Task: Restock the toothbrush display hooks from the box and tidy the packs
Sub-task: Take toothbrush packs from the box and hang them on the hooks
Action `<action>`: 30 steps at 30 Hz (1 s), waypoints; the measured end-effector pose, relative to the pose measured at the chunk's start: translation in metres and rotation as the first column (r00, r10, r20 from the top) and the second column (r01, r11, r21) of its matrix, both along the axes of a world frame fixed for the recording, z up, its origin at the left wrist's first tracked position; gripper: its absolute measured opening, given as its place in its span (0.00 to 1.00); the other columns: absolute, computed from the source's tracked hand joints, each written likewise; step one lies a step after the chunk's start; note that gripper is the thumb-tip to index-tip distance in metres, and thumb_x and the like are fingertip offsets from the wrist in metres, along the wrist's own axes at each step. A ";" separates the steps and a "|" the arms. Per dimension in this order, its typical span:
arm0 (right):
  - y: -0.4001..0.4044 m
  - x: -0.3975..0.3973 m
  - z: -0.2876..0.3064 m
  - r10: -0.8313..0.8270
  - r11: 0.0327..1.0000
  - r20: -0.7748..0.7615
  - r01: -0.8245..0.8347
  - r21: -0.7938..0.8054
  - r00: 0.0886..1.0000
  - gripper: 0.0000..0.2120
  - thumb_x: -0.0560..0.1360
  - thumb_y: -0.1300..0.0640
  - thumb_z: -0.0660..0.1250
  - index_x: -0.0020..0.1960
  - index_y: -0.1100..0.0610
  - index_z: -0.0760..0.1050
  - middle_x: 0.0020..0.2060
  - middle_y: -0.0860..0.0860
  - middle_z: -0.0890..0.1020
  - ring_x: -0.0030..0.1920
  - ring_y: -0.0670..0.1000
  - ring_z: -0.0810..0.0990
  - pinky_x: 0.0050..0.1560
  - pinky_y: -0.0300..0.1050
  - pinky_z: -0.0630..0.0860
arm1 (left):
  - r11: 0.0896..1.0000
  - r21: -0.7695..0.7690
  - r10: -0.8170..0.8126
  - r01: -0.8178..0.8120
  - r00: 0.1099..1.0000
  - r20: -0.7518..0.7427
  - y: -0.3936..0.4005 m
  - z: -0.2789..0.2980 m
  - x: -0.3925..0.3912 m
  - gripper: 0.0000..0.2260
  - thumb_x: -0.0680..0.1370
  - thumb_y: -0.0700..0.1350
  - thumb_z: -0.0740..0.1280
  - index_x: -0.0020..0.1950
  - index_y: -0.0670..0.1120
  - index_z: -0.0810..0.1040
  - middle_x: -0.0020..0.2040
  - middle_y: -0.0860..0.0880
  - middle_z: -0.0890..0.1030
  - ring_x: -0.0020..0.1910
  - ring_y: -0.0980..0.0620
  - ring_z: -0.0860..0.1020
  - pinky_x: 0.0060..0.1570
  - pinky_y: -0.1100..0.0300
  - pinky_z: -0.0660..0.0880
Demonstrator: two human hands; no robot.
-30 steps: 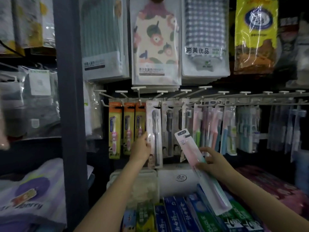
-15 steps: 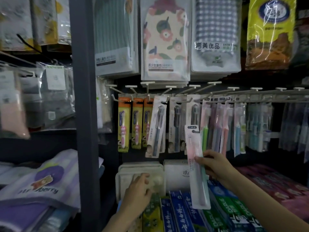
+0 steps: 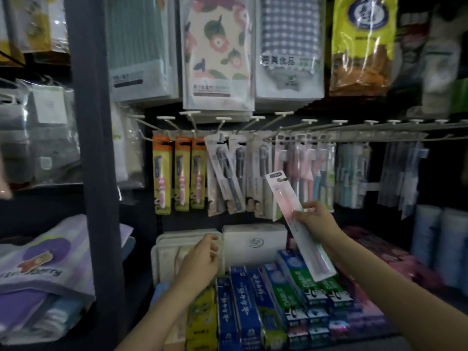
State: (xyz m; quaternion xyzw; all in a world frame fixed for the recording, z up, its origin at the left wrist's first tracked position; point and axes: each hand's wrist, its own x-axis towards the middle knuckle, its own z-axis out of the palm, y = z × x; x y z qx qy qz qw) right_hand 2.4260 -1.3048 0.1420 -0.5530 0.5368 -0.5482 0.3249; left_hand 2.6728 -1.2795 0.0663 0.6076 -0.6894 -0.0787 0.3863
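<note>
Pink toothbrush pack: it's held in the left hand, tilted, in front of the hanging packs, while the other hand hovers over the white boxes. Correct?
Not quite. The head view shows the pink toothbrush pack in the right hand, not the left. The rest holds: it is tilted in front of the hanging packs, and the left hand hovers over the white boxes.

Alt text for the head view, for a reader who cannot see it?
The right hand holds a pink toothbrush pack tilted below the display hooks of hanging toothbrushes. The left hand, loosely curled, hovers above white boxes and toothpaste cartons.
</note>
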 end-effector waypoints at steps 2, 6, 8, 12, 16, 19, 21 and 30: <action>0.000 -0.034 0.002 -0.049 0.999 -0.026 0.049 -0.007 0.998 0.11 0.75 0.61 0.66 0.56 0.61 0.69 0.47 0.55 0.73 0.39 0.51 0.73 0.36 0.44 0.70 | 0.999 -0.024 -0.022 0.022 1.000 0.017 0.003 0.006 -0.022 0.17 0.77 0.39 0.62 0.65 0.48 0.68 0.49 0.53 0.74 0.48 0.57 0.74 0.41 0.76 0.67; -0.003 -0.092 0.008 -0.074 0.996 -0.009 0.073 -0.054 0.997 0.09 0.74 0.61 0.68 0.53 0.60 0.73 0.46 0.54 0.74 0.43 0.54 0.74 0.43 0.49 0.71 | 0.999 -0.028 -0.027 0.027 1.000 -0.001 0.003 0.009 -0.068 0.17 0.77 0.38 0.61 0.66 0.47 0.68 0.50 0.52 0.74 0.48 0.55 0.74 0.45 0.66 0.70; -0.008 -0.115 0.012 -0.045 0.996 -0.011 0.044 -0.078 0.999 0.07 0.74 0.62 0.68 0.51 0.60 0.73 0.41 0.51 0.74 0.39 0.51 0.73 0.41 0.46 0.69 | 1.000 -0.018 -0.005 0.005 1.000 0.007 0.002 0.007 -0.094 0.17 0.77 0.37 0.62 0.65 0.47 0.68 0.48 0.53 0.73 0.46 0.54 0.73 0.47 0.61 0.72; -0.029 -0.146 0.023 0.066 0.991 -0.121 -0.079 -0.111 0.991 0.12 0.74 0.60 0.68 0.56 0.61 0.73 0.47 0.53 0.75 0.43 0.52 0.74 0.41 0.44 0.70 | 0.997 -0.004 0.081 -0.081 0.997 -0.019 0.002 -0.006 -0.149 0.19 0.76 0.35 0.62 0.67 0.45 0.68 0.49 0.49 0.75 0.45 0.54 0.73 0.46 0.62 0.71; -0.046 -0.167 0.036 0.140 0.981 -0.181 -0.161 -0.108 0.974 0.14 0.74 0.58 0.69 0.57 0.58 0.73 0.48 0.51 0.74 0.45 0.51 0.74 0.43 0.42 0.70 | 0.979 0.137 0.148 -0.150 0.989 0.024 0.001 -0.018 -0.194 0.23 0.77 0.38 0.62 0.71 0.45 0.62 0.55 0.47 0.76 0.50 0.51 0.76 0.49 0.60 0.74; -0.052 -0.171 0.046 0.294 0.953 -0.012 -0.294 -0.076 0.956 0.09 0.73 0.60 0.71 0.50 0.58 0.73 0.42 0.49 0.75 0.39 0.49 0.74 0.33 0.40 0.69 | 0.958 0.190 0.204 -0.213 0.977 0.070 0.008 -0.022 -0.217 0.21 0.77 0.39 0.62 0.70 0.43 0.63 0.56 0.43 0.78 0.54 0.45 0.77 0.54 0.55 0.73; -0.057 -0.169 0.048 0.393 0.920 0.086 -0.391 -0.039 0.916 0.09 0.72 0.61 0.72 0.48 0.59 0.72 0.44 0.52 0.77 0.42 0.51 0.76 0.33 0.40 0.70 | 0.951 0.247 0.174 -0.188 0.982 0.078 0.012 -0.025 -0.225 0.21 0.78 0.38 0.62 0.70 0.44 0.63 0.53 0.45 0.79 0.51 0.47 0.77 0.53 0.56 0.72; -0.066 -0.153 0.049 0.527 0.846 0.095 -0.532 0.043 0.845 0.08 0.70 0.63 0.72 0.46 0.57 0.74 0.49 0.51 0.77 0.43 0.50 0.77 0.39 0.42 0.74 | 0.953 0.231 0.157 -0.195 0.972 0.173 0.024 -0.034 -0.224 0.21 0.79 0.41 0.61 0.71 0.49 0.62 0.59 0.55 0.79 0.55 0.59 0.76 0.51 0.71 0.69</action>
